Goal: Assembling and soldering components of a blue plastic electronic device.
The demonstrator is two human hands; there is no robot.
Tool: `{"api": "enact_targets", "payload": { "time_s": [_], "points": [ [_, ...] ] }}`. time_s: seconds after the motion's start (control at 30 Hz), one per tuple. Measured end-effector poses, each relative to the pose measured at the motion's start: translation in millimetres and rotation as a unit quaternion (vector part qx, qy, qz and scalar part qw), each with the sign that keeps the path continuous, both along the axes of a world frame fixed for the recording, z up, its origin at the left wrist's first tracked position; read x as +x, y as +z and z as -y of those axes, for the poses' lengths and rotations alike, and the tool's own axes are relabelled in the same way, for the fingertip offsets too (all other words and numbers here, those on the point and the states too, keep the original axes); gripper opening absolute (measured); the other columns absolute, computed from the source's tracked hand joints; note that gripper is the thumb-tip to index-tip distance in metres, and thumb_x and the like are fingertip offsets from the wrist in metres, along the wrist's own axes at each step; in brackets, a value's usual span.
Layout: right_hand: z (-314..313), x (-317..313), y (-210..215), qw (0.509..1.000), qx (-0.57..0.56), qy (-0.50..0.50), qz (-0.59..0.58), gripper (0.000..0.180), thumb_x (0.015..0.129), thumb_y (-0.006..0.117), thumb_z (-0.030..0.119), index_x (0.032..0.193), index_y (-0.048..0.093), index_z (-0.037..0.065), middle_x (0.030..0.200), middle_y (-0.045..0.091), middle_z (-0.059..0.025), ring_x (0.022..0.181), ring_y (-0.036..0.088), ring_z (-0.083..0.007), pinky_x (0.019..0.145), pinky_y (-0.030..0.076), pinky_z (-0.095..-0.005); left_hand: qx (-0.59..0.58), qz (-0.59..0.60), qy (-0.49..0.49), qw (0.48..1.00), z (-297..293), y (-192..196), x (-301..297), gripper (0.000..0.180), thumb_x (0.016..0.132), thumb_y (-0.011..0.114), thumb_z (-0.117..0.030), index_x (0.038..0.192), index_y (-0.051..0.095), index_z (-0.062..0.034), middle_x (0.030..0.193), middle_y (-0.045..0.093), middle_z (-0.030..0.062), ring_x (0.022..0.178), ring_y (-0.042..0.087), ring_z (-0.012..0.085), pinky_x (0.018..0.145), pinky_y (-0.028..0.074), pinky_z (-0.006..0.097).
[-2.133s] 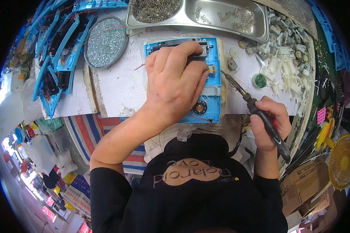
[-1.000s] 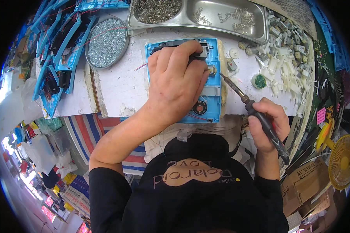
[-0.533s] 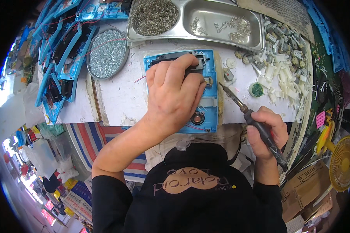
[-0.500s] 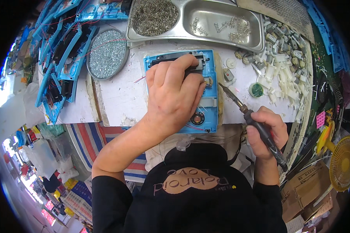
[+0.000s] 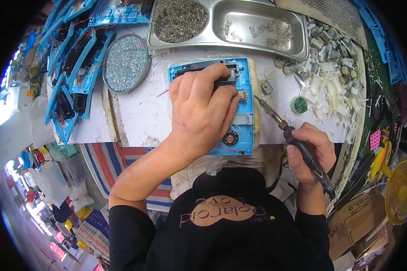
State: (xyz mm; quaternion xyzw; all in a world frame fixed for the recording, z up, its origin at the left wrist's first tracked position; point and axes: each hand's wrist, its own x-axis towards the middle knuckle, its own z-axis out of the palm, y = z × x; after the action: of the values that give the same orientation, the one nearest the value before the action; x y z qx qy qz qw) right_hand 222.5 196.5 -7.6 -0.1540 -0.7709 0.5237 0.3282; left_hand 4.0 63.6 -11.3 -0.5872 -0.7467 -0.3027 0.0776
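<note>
My left hand [image 5: 202,115] lies flat across a blue plastic housing [image 5: 245,118] on the white work surface [image 5: 140,115], its fingers pressing on the black part near the top. A small round speaker sits in the housing's lower right corner, just below my hand. My right hand [image 5: 309,153] grips a soldering iron [image 5: 298,142] by its black handle. The iron's metal tip points up and left, ending just right of the housing's edge.
A divided steel tray [image 5: 257,27] at the back holds springs. A round dish of small screws [image 5: 126,63] stands to the left. More blue housings with wires [image 5: 72,77] are stacked far left. White and grey small parts [image 5: 334,81] litter the right. A yellow fan [image 5: 400,189] stands at lower right.
My right hand has drawn the soldering iron slightly back and right from the housing. My left hand has stayed pressed on the housing.
</note>
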Motion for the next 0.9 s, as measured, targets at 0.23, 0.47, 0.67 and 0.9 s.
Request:
{"api": "enact_targets", "payload": {
  "time_s": [0.23, 0.47, 0.67, 0.9],
  "points": [
    [0, -1, -1, 1.000, 0.000, 0.000, 0.010, 0.027, 0.084, 0.080, 0.006, 0.107, 0.070, -0.003, 0.066, 0.055, -0.0044, 0.055, 0.050, -0.0135, 0.052, 0.035, -0.0262, -0.010, 0.008, -0.010, 1.000, -2, 5, -1, 0.023, 0.075, 0.081, -0.005, 0.097, 0.073, -0.0080, 0.119, 0.063, 0.0103, 0.100, 0.058, 0.0270, 0.087, 0.040, 0.039],
    [0, -9, -2, 1.000, 0.007, -0.003, 0.010, 0.027, 0.084, 0.081, 0.007, 0.107, 0.070, -0.002, 0.067, 0.056, -0.0051, 0.055, 0.051, -0.0141, 0.052, 0.037, -0.0267, -0.021, -0.006, -0.011, 1.000, -5, 8, -1, 0.023, 0.074, 0.081, -0.005, 0.095, 0.073, -0.0094, 0.118, 0.063, 0.0088, 0.098, 0.059, 0.0269, 0.086, 0.041, 0.039],
    [-1, -13, -2, 1.000, 0.019, 0.007, 0.011, 0.027, 0.084, 0.081, 0.007, 0.107, 0.070, -0.001, 0.067, 0.058, -0.0055, 0.055, 0.053, -0.0153, 0.052, 0.038, -0.0274, -0.015, -0.009, -0.012, 1.000, -4, 6, -2, 0.024, 0.073, 0.081, -0.005, 0.095, 0.073, -0.0103, 0.119, 0.064, 0.0081, 0.095, 0.059, 0.0259, 0.085, 0.041, 0.039],
    [0, -15, -1, 0.999, 0.024, 0.021, 0.024, 0.027, 0.084, 0.080, 0.006, 0.108, 0.070, -0.001, 0.066, 0.057, -0.0055, 0.055, 0.053, -0.0162, 0.051, 0.038, -0.0283, -0.010, 0.001, -0.015, 1.000, -2, 5, -3, 0.026, 0.073, 0.081, -0.005, 0.096, 0.072, -0.0109, 0.119, 0.064, 0.0073, 0.093, 0.059, 0.0247, 0.085, 0.041, 0.039]
  ]
}}
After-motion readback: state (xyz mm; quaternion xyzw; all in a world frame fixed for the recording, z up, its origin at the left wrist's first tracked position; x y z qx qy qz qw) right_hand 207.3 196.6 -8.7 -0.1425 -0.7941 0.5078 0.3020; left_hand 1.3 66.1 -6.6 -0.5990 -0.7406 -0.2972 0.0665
